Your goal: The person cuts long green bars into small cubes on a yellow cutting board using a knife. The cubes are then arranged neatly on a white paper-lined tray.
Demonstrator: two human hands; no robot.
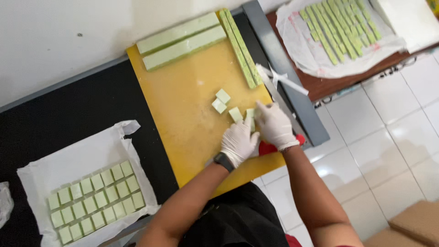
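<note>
Both my hands wear white gloves and meet over the near right part of a yellow cutting board (183,96). My left hand (238,142) presses down on a pale green piece at the board's edge. My right hand (274,124) pinches a small pale green square (250,113) beside it. Three loose green squares (222,96) lie just above my hands. Long pale green bars (180,40) lie at the board's far end, and thin green strips (241,48) run along its right side. A red object (267,147) shows under my hands.
A white-paper-lined tray (77,158) at the lower left holds several rows of cut green squares (96,201). Another paper-lined tray of green strips (336,29) rests on a brown table at the upper right. A white knife-like tool (283,78) lies on a grey metal rail.
</note>
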